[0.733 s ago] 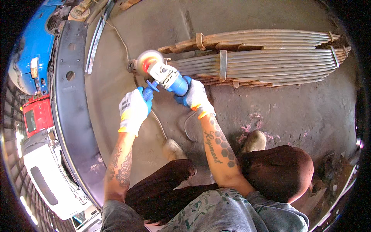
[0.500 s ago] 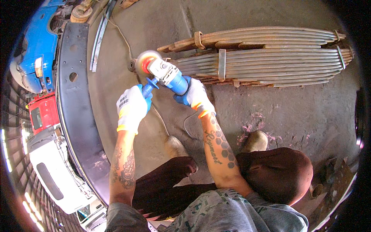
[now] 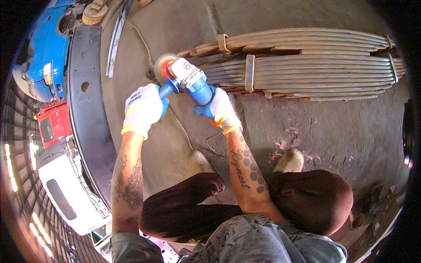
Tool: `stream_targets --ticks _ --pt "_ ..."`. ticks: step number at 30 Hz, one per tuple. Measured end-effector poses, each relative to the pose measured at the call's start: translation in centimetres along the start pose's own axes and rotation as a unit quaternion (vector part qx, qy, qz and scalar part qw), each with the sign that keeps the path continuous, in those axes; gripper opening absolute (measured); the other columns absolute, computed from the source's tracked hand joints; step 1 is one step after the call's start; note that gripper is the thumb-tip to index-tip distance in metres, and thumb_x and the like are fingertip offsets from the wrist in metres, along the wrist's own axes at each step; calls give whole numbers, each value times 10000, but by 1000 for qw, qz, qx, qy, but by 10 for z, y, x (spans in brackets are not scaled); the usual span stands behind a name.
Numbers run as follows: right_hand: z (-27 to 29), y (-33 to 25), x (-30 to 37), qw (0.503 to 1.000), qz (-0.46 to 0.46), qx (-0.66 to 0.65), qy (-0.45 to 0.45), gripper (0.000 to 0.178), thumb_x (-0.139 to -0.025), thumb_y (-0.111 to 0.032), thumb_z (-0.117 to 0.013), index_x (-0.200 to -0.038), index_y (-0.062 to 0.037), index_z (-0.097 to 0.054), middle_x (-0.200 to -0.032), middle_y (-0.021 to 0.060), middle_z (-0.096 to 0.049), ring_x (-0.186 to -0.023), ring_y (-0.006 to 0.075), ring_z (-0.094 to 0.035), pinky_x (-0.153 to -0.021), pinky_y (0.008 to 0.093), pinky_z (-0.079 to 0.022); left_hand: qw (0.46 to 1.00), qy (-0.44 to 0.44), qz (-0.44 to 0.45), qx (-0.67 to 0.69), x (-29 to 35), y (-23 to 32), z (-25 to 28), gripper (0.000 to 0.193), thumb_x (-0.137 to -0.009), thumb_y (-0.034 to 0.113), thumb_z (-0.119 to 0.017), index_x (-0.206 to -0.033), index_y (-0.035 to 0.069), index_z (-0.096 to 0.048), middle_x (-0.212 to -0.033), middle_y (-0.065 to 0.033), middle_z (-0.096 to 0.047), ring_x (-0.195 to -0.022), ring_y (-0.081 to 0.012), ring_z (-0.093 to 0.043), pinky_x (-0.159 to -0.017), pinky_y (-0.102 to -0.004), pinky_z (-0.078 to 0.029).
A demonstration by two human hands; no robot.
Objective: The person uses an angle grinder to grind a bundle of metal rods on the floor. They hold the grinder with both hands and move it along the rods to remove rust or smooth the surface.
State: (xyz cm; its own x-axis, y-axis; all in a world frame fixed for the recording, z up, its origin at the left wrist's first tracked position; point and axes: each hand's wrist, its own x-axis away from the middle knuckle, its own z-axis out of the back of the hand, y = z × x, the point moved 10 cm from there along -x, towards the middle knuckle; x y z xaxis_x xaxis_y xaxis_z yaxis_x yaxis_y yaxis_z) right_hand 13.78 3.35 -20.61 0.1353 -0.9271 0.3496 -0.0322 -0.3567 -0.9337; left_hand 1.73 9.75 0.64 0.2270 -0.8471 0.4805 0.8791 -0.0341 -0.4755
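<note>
While I watch from far away, the blue and white grinder point(image 3: 192, 80) points up and to the left, its long body slanting from the right hand point(image 3: 219, 108) to the blurry round disc point(image 3: 160, 65); its side handle point(image 3: 166, 90) sticks out down and to the left; I can't tell if the disc touches the stack of long metal strips point(image 3: 324, 74) reaching out to the right; grey floor point(image 3: 272, 127) gives room below that stack, and more floor lies between the grinder and the long dark beam point(image 3: 90, 118) on the left; the grinder is just past both hands; my left hand point(image 3: 144, 107) is wrapped around the side handle, and my right hand is closed around the blue body.
</note>
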Motion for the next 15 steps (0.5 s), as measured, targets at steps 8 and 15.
stream_targets --ticks 8,15 --pt "1 -3 1 1000 7 8 -1 633 -584 -331 -951 -1104 -15 -778 -1020 197 -806 -920 339 -783 -869 432 -607 1000 6 20 16 4 -3 -1 326 -902 369 -802 -1091 104 -797 -1054 -221 -787 -1019 -427 -752 -907 -525 -582" --pt "9 -10 0 995 -8 99 -13 658 -584 -353 -958 -1152 -73 -780 -1066 206 -804 -994 362 -788 -889 448 -618 997 41 23 66 17 -9 -25 281 -922 357 -758 -1056 113 -801 -1020 -217 -787 -987 -429 -755 -884 -520 -584"
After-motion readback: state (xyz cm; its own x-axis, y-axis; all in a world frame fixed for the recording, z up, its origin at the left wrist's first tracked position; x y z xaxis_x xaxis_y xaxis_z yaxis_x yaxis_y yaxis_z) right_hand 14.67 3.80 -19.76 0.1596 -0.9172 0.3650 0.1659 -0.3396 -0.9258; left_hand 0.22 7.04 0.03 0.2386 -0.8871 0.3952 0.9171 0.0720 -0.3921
